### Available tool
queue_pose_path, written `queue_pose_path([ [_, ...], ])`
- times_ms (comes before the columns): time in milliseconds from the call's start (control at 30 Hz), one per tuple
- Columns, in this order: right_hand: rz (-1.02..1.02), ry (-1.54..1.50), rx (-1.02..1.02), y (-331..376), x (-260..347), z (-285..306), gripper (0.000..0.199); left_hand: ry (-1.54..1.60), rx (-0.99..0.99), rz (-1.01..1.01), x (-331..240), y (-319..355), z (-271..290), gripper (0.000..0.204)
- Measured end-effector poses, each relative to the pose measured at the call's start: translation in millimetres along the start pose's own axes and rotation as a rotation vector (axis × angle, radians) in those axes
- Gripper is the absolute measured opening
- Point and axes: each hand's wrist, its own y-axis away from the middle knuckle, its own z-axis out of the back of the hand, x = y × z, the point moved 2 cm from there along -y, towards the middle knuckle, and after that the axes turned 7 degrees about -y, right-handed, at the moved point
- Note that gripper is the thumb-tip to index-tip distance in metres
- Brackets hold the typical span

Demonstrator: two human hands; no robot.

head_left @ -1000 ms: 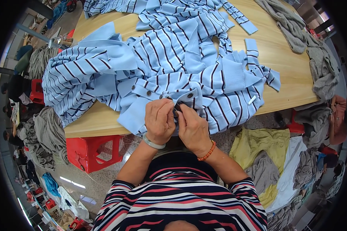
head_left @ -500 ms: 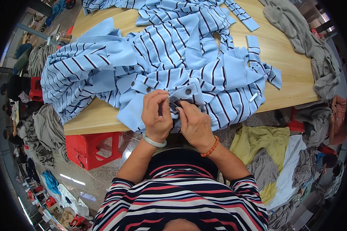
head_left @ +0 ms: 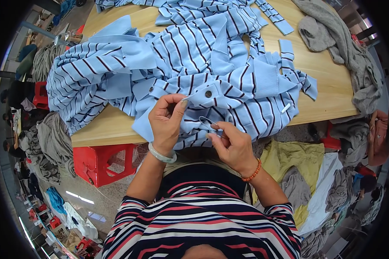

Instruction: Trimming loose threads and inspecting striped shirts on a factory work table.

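Pinching one striped blue sweater (head_left: pixel 235 96) by its edge on the desk (head_left: pixel 320 88), the left hand (head_left: pixel 165 123) sits near two buttons (head_left: pixel 208 94); the right hand (head_left: pixel 234 144) grasps one looped thread (head_left: pixel 206 118).

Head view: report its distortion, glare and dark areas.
Head view: the front edge of the table bows; head view, lower left: white glare on the floor; head view, corners: black; head view, centre: blue striped garment, its stripes distinct.

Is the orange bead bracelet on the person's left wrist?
No, the orange bead bracelet is on the wrist of the right hand, while the left hand has a pale bangle.
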Motion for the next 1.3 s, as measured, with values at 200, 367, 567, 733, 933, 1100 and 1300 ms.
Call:
queue_pose_path([
  [200,-0.071,-0.077,-0.160,-23,4,24,0.018,-0.510,0.118,-0.487,-11,17,-19,0.022],
  [367,0.130,0.131,-0.297,-47,-22,57,0.017,-0.526,0.131,-0.279,19,34,-10,0.020],
  [567,0.077,0.459,-0.391,-78,-64,115,0.018,-0.416,0.318,-0.131,33,23,-1,0.011],
  [733,0.162,0.435,-0.320,-102,-56,120,0.018,-0.453,0.288,-0.155,31,18,5,0.010],
  [933,0.217,0.064,0.030,-70,39,46,0.027,-0.379,0.142,-0.344,-1,30,-2,0.044],
  [1100,0.390,-0.013,0.252,-39,61,-34,0.036,0.243,0.124,0.016,1,69,12,0.027],
  [1300,0.323,0.108,0.352,-42,55,-39,0.036,0.322,-0.156,0.282,8,72,84,0.036],
])
